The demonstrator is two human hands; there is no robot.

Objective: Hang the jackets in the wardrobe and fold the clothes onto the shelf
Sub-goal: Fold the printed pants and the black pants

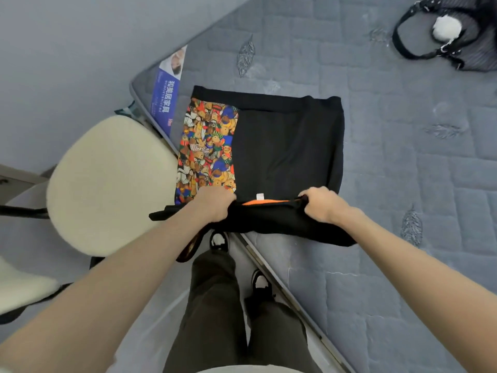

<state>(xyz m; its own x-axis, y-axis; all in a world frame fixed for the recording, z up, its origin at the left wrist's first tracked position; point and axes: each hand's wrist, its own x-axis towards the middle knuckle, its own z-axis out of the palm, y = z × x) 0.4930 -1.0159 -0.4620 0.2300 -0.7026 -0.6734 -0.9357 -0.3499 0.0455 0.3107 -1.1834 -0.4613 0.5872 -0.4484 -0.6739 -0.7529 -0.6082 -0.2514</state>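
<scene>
A black garment [287, 146] with a colourful teddy-bear print panel [207, 146] lies flat on the grey quilted mattress [403, 157] near its corner. An orange lining and a small white tag show at its near edge. My left hand [215, 204] grips the near left part of the black fabric. My right hand [320, 205] grips the near right part. Between them the near edge is bunched and lifted slightly off the mattress. A sleeve or flap hangs down over the mattress edge below my left hand.
A cream padded chair [107, 184] stands close to the left of the mattress corner. A black bag with a white pom-pom [446, 30] lies at the mattress's far right. A blue label [166, 90] covers the mattress side. My legs and shoes stand by the mattress edge.
</scene>
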